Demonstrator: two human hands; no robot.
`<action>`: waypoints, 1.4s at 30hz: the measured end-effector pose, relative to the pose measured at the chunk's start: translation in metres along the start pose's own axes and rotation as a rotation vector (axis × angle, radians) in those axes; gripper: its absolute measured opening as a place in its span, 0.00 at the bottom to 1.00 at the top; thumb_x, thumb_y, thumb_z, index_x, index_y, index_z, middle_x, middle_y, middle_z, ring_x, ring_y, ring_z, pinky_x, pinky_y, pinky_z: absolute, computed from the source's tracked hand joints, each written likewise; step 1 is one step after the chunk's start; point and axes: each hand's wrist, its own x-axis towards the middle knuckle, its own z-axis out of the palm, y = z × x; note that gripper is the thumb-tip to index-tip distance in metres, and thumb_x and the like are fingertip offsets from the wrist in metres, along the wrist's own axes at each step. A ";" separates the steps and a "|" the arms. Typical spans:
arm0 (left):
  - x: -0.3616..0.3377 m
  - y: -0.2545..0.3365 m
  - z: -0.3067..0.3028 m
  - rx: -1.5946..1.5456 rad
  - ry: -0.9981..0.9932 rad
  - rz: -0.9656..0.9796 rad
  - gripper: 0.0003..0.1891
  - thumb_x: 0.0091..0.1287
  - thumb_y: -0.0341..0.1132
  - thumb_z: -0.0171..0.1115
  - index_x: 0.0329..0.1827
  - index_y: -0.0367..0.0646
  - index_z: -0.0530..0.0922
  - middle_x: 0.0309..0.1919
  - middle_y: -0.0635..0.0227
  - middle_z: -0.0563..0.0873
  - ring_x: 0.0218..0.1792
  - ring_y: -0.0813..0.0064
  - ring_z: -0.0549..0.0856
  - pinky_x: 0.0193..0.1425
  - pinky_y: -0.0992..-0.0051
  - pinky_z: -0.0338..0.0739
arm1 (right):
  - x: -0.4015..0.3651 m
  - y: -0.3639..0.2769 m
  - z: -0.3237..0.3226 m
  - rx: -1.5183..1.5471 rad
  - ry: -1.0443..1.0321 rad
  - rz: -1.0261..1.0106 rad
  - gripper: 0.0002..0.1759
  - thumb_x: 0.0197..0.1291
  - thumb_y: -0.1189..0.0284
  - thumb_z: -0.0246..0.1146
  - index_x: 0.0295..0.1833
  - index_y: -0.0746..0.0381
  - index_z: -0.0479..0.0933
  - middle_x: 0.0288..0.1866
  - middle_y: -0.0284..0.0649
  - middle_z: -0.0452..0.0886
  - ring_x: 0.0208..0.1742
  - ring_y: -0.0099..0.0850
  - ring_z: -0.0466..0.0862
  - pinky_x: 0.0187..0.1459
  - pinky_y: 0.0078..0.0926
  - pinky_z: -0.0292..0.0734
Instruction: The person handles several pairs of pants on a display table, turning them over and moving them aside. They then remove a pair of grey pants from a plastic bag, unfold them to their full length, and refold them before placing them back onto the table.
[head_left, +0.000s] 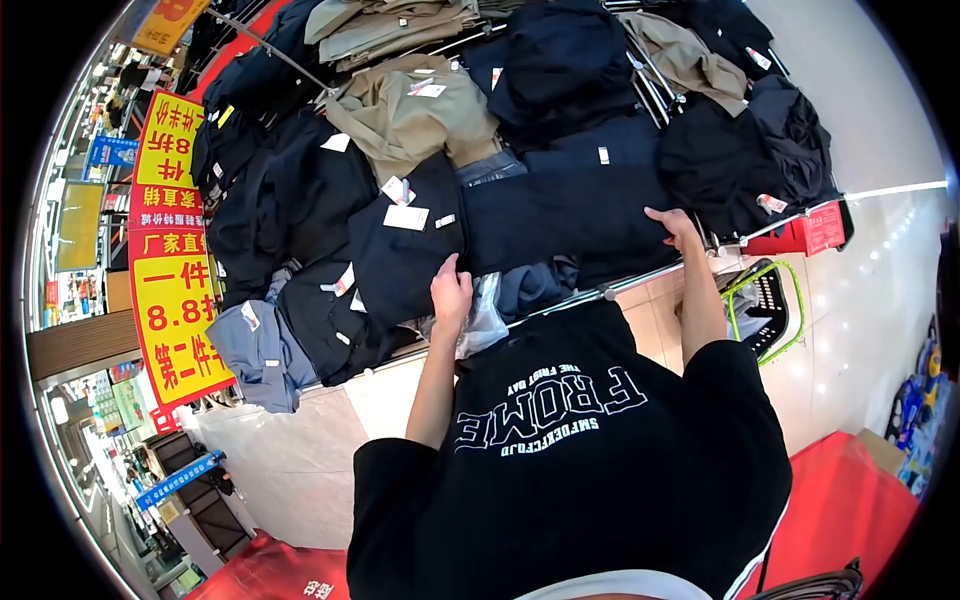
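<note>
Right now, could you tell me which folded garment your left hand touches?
The navy garment with the white tag, just before the khaki one; the left hand rests on its corner.

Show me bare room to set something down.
Table has no bare patch: folded garments overlap everywhere, under left hand and right hand too. Bare floor lies below its front edge by the yellow sign, and right of the basket.

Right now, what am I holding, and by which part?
Left hand grips the lower edge of the dark navy folded garment; right hand touches dark fabric beside it, grip unclear.
</note>
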 end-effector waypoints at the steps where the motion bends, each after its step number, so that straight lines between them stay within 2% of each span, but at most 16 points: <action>1: -0.001 0.001 0.000 0.008 0.027 0.035 0.24 0.58 0.33 0.58 0.58 0.32 0.75 0.51 0.41 0.81 0.49 0.46 0.82 0.56 0.58 0.76 | -0.010 -0.004 0.001 0.054 -0.002 0.006 0.41 0.50 0.52 0.73 0.64 0.67 0.70 0.61 0.46 0.76 0.61 0.41 0.76 0.55 0.43 0.74; 3: -0.009 0.000 -0.004 0.033 0.039 0.066 0.23 0.58 0.32 0.58 0.57 0.32 0.75 0.51 0.42 0.81 0.48 0.45 0.82 0.56 0.58 0.76 | -0.011 0.008 0.007 0.118 -0.018 0.027 0.41 0.50 0.54 0.74 0.64 0.68 0.70 0.61 0.46 0.76 0.60 0.41 0.76 0.56 0.40 0.73; 5: -0.004 0.007 0.001 0.044 0.066 0.111 0.22 0.58 0.32 0.59 0.55 0.32 0.76 0.50 0.42 0.81 0.49 0.45 0.82 0.56 0.58 0.76 | 0.001 0.006 0.002 0.217 -0.147 -0.164 0.42 0.50 0.55 0.73 0.63 0.72 0.69 0.60 0.48 0.76 0.59 0.39 0.77 0.56 0.34 0.73; 7: -0.006 0.008 0.004 0.049 0.068 0.112 0.22 0.58 0.32 0.60 0.55 0.32 0.76 0.50 0.43 0.81 0.50 0.46 0.82 0.56 0.59 0.76 | 0.020 0.017 0.004 0.145 -0.075 -0.239 0.43 0.50 0.56 0.72 0.64 0.74 0.67 0.61 0.50 0.75 0.59 0.38 0.77 0.57 0.30 0.72; 13: -0.010 0.004 0.004 0.058 0.071 0.118 0.23 0.58 0.33 0.61 0.57 0.32 0.74 0.52 0.42 0.80 0.52 0.45 0.80 0.58 0.59 0.74 | -0.032 -0.001 0.004 0.118 -0.080 -0.160 0.50 0.50 0.57 0.72 0.72 0.71 0.57 0.67 0.52 0.70 0.66 0.45 0.72 0.63 0.37 0.67; 16: -0.011 0.006 0.008 0.047 0.057 0.126 0.24 0.59 0.33 0.60 0.58 0.32 0.73 0.54 0.41 0.78 0.53 0.44 0.79 0.59 0.58 0.74 | -0.026 0.019 0.010 0.211 -0.039 -0.153 0.56 0.49 0.55 0.71 0.76 0.69 0.48 0.74 0.54 0.59 0.72 0.47 0.63 0.68 0.46 0.59; 22: -0.011 0.005 0.011 0.060 0.052 0.129 0.24 0.60 0.33 0.60 0.59 0.32 0.72 0.55 0.41 0.77 0.54 0.43 0.78 0.60 0.58 0.73 | -0.024 0.046 0.012 0.369 -0.118 -0.193 0.56 0.49 0.65 0.73 0.76 0.69 0.45 0.74 0.50 0.58 0.69 0.42 0.66 0.56 0.43 0.74; 25: -0.011 0.007 0.010 0.064 0.041 0.128 0.24 0.60 0.33 0.59 0.59 0.32 0.71 0.55 0.41 0.77 0.55 0.44 0.78 0.61 0.58 0.72 | -0.021 0.045 0.002 0.860 -0.283 -0.337 0.42 0.50 0.73 0.72 0.69 0.71 0.60 0.53 0.47 0.77 0.42 0.33 0.83 0.31 0.22 0.77; 26: -0.011 0.008 0.009 0.062 0.035 0.121 0.24 0.60 0.33 0.59 0.59 0.32 0.71 0.55 0.41 0.77 0.55 0.44 0.78 0.61 0.58 0.72 | -0.017 0.045 0.002 0.861 -0.283 -0.339 0.42 0.50 0.73 0.72 0.69 0.71 0.60 0.53 0.47 0.77 0.42 0.33 0.83 0.31 0.22 0.77; 28: -0.011 0.007 0.009 0.058 0.037 0.121 0.24 0.60 0.33 0.59 0.59 0.31 0.71 0.55 0.41 0.77 0.55 0.44 0.78 0.61 0.58 0.72 | -0.008 0.051 0.002 0.584 -0.029 -0.185 0.29 0.49 0.76 0.72 0.56 0.70 0.70 0.38 0.41 0.79 0.23 0.25 0.78 0.20 0.16 0.69; 31: -0.010 0.008 0.009 0.056 0.035 0.117 0.25 0.60 0.33 0.59 0.60 0.31 0.71 0.55 0.41 0.77 0.55 0.44 0.77 0.61 0.58 0.72 | -0.009 0.045 0.007 0.200 -0.010 -0.024 0.26 0.47 0.76 0.73 0.52 0.70 0.73 0.35 0.42 0.77 0.17 0.22 0.72 0.14 0.18 0.63; 32: -0.011 0.008 0.008 0.063 0.028 0.113 0.25 0.60 0.33 0.59 0.60 0.31 0.71 0.56 0.41 0.77 0.56 0.44 0.77 0.62 0.58 0.71 | -0.007 0.044 0.008 0.054 0.010 -0.040 0.34 0.49 0.67 0.74 0.59 0.73 0.73 0.41 0.48 0.80 0.27 0.31 0.80 0.24 0.23 0.74; 33: -0.011 0.007 0.008 0.063 0.031 0.110 0.25 0.60 0.33 0.59 0.60 0.31 0.71 0.56 0.41 0.77 0.56 0.44 0.77 0.62 0.58 0.71 | -0.010 0.040 0.012 0.051 0.008 -0.042 0.34 0.49 0.67 0.74 0.59 0.73 0.73 0.41 0.48 0.80 0.27 0.31 0.80 0.24 0.23 0.74; 36: -0.012 0.008 0.008 0.066 0.017 0.109 0.25 0.60 0.33 0.59 0.60 0.32 0.70 0.56 0.41 0.76 0.57 0.44 0.76 0.63 0.58 0.70 | 0.020 0.050 0.018 -0.200 0.272 -0.236 0.48 0.47 0.49 0.71 0.63 0.76 0.69 0.56 0.53 0.79 0.58 0.39 0.78 0.54 0.33 0.75; 40: -0.011 0.007 0.008 0.057 0.007 0.098 0.25 0.60 0.33 0.59 0.60 0.32 0.70 0.58 0.41 0.75 0.57 0.44 0.76 0.64 0.58 0.70 | 0.015 0.039 0.022 -0.281 0.447 -0.513 0.39 0.47 0.53 0.72 0.57 0.72 0.75 0.50 0.53 0.82 0.52 0.38 0.82 0.51 0.30 0.76; 42: -0.012 0.005 0.009 0.056 0.005 0.096 0.25 0.60 0.33 0.59 0.60 0.32 0.70 0.58 0.41 0.75 0.58 0.44 0.75 0.64 0.58 0.70 | 0.006 0.020 0.020 0.058 0.208 -0.692 0.28 0.48 0.57 0.72 0.48 0.68 0.78 0.44 0.51 0.83 0.46 0.40 0.83 0.48 0.32 0.76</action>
